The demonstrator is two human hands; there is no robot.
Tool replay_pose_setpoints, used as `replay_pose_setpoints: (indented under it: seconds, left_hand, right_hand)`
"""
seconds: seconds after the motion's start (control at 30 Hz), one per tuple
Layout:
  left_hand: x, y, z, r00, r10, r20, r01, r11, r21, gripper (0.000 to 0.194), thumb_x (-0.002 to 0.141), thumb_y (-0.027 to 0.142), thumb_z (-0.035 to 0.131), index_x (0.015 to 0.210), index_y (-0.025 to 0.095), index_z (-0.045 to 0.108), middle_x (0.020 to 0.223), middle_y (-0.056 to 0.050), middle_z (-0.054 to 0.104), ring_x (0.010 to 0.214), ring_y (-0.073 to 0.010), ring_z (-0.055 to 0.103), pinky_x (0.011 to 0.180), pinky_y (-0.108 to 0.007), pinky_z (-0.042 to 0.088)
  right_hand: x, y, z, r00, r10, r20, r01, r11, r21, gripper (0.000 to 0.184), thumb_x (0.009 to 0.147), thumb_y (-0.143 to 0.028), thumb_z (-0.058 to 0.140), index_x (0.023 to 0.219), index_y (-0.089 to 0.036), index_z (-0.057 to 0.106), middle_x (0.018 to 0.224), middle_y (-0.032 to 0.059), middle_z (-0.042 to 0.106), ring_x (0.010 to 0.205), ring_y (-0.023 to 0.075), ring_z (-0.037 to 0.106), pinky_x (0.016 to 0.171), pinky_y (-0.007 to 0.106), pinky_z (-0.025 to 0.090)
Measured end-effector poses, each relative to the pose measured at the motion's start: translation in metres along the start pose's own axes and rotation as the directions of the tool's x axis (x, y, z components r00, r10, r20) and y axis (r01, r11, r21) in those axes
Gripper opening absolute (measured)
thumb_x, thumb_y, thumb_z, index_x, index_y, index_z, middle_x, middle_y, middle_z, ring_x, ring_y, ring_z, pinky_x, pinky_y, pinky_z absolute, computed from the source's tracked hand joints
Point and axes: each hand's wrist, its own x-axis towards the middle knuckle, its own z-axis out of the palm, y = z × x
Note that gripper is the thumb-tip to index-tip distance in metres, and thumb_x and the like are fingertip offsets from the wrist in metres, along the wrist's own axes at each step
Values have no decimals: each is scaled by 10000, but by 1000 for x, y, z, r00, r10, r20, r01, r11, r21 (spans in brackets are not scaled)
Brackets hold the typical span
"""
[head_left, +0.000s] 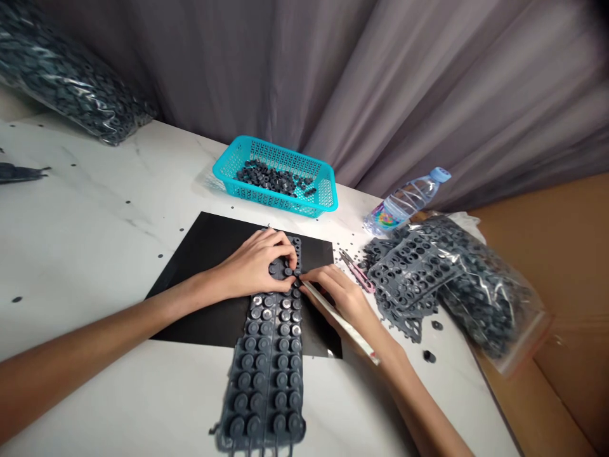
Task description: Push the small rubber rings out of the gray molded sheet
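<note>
A long dark grey rubber sheet [270,362] with rows of round knobs runs from the front of the table onto a black mat [200,254]. My left hand [266,261] rests on its far part, thumb and fingers curled closed around a knob [288,271]. In my right hand [340,292] is a slim tool with a long whitish handle [354,333]. Its dark tip meets the sheet close to my left thumb; the exact kind of tip is too small to make out.
Behind the mat stands a turquoise basket [276,201] of small dark rubber pieces. To the right are pink-handled scissors [364,279], a stack of perforated rubber sheets [404,273], a filled plastic bag [490,304] and a water bottle [404,202]. Another full bag [71,82] lies back left.
</note>
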Motion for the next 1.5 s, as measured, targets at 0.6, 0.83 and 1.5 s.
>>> replay_pose_setpoints:
  seconds: [0.6,0.83,1.5]
  left_hand:
    - [1,1,0,999,-8,37,6,999,39,167,801,321,706,933,240,644,1051,-12,620,1057,-231,548,977,-401,411]
    - [1,-2,0,997,-10,80,5,998,61,165,821,343,688,938,240,632,1080,-10,599,1067,-231,527,985,-404,386]
    - [1,-2,1,999,-7,48,7,1000,1,150,796,311,711,915,236,658,1044,-5,617,1056,-223,545,986,-390,392]
  right_hand:
    - [0,-7,17,997,-48,62,70,891,-449,273,1069,-220,413,1310,-161,527,1181,140,672,1058,269,631,743,369,567]
    - [1,14,3,915,314,-255,-387,863,-324,339,1085,-314,342,1329,-151,511,1189,167,615,1000,286,657,782,411,547]
    - [-4,1,-3,996,84,11,-85,988,132,159,1020,-288,583,1151,-237,657,1081,52,710,1000,195,644,880,336,535]
